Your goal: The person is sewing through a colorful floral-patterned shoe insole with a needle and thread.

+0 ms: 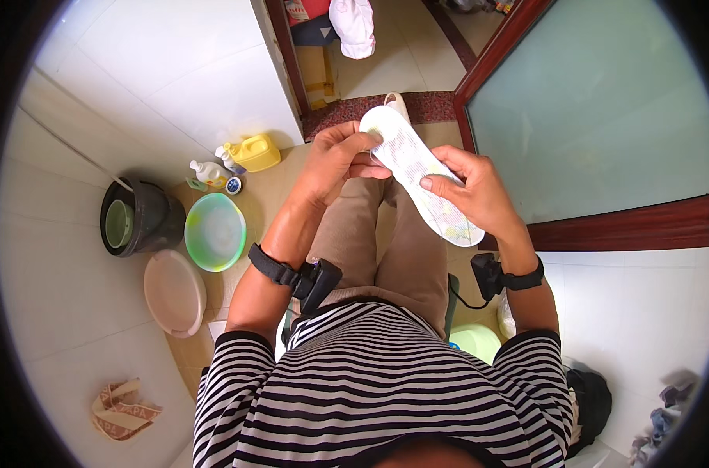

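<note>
A white shoe insole (411, 153), stitched with coloured thread in rows and patches, is held up at a slant above my lap. My right hand (471, 187) grips its right edge, thumb on the upper face and fingers behind. At the far end my left hand (344, 153) pinches the left edge, its thumb over a greenish stitched patch. A thin loop of thread seems to hang by the left fingertips; whether a needle is between them cannot be made out. Loose thread ends show near the insole's close end.
On the left floor stand a green basin (215, 233), a pink basin (174, 293), a dark bucket (170, 217) and a yellow jug (258, 153) among bottles. A frosted-glass door (588, 117) stands to the right. Beyond my feet runs a red speckled threshold (433, 108).
</note>
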Motion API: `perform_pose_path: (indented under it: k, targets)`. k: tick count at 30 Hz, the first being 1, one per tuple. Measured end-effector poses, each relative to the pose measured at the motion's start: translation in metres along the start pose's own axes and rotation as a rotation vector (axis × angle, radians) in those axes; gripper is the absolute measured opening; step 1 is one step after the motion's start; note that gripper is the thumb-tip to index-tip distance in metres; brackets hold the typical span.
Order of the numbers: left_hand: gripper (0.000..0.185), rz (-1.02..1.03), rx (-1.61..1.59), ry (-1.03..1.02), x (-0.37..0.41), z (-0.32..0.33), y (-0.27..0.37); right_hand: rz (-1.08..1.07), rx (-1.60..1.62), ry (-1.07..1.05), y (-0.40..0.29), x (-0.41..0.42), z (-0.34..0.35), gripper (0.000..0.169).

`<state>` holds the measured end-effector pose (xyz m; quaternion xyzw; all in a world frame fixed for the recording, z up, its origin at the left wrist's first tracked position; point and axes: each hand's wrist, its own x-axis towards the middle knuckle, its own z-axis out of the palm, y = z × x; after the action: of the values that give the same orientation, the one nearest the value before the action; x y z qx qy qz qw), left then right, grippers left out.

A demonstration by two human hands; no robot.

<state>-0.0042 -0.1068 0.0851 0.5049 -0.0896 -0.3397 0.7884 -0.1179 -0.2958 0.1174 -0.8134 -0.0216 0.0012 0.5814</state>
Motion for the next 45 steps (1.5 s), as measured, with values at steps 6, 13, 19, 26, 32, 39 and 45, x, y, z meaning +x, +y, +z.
perform_pose_path:
  k: [6, 13, 19, 26, 32, 39, 45]
  targets:
    - [0.019, -0.018, 0.007, -0.018, -0.006, -0.012, -0.005, -0.016, -0.111, 0.098, 0.005, -0.003, 0.000, 0.023]
    - [0.014, 0.084, 0.064, 0.077, -0.012, -0.006, -0.002, -0.059, -0.201, 0.148, 0.006, -0.002, -0.002, 0.024]
    - [0.013, 0.314, 0.434, 0.196, -0.007, -0.030, -0.019, -0.025, -0.144, 0.169, -0.001, -0.004, -0.003, 0.024]
    - [0.013, 0.294, 0.269, 0.202, -0.010, -0.005, -0.001, -0.010, -0.182, 0.142, -0.004, -0.004, -0.003, 0.023]
    - [0.009, 0.176, 0.256, 0.067, -0.015, -0.024, -0.020, -0.004, -0.069, 0.206, 0.001, -0.004, -0.006, 0.023]
    - [0.018, 0.591, 0.601, 0.265, -0.010, -0.030, -0.020, 0.020, -0.070, 0.146, -0.004, -0.003, -0.004, 0.023]
    - [0.018, 0.113, 0.270, -0.071, -0.015, -0.002, 0.011, 0.000, -0.042, 0.078, -0.007, -0.004, -0.006, 0.025]
